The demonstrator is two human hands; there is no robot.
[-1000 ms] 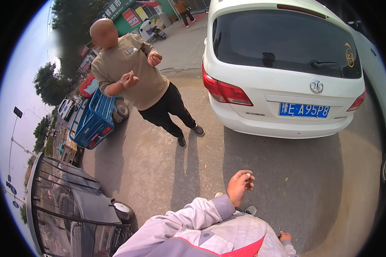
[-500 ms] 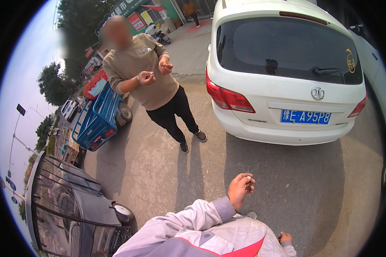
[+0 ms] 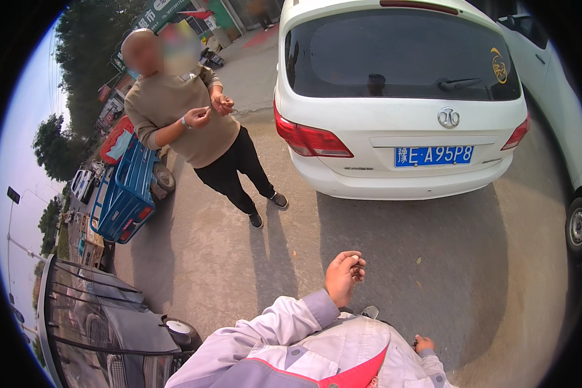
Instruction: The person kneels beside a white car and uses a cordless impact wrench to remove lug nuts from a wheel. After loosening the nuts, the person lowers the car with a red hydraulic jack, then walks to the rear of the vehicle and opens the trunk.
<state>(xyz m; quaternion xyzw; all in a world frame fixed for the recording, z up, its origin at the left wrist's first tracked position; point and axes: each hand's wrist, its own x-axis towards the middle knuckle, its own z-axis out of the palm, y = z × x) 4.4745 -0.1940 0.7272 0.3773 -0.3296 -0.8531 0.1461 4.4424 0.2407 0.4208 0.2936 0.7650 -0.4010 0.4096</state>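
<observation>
Pale spot at the fingertips: a small whitish patch (image 3: 355,258) shows where the thumb of the left hand (image 3: 343,278) meets the fingers; whether it is a tiny held thing or a nail, I cannot tell.
Left hand: raised in front of the body, fingers curled inward against the thumb; a firm grip cannot be confirmed.
Right hand: low at the body's side, to the right of and below the left one; the right hand (image 3: 424,345) seems loosely curled, but whether it holds anything cannot be told.
Step in hand: judged from the pose, a standing moment with the left hand held up, facing another person.
Next move calls for: if the whitish patch is a held thing, any shift of the left hand would need thumb and fingertips kept together; the right hand appears free to help.
Near the hands: the pale sleeve (image 3: 321,308) behind the left hand; a shoe (image 3: 370,312) just below and right of it.
Beyond the left hand: a white car (image 3: 398,184), well apart, ahead and right; the other person (image 3: 174,119), ahead and left, both forearms raised.
Far left of the hands: a covered vehicle (image 3: 119,313), with a blue cargo cart (image 3: 124,191) farther ahead.
Hard to make out: the left palm is turned from view; the other person's fingertips are too small to read; the covered vehicle is cut off by the dark rim.
</observation>
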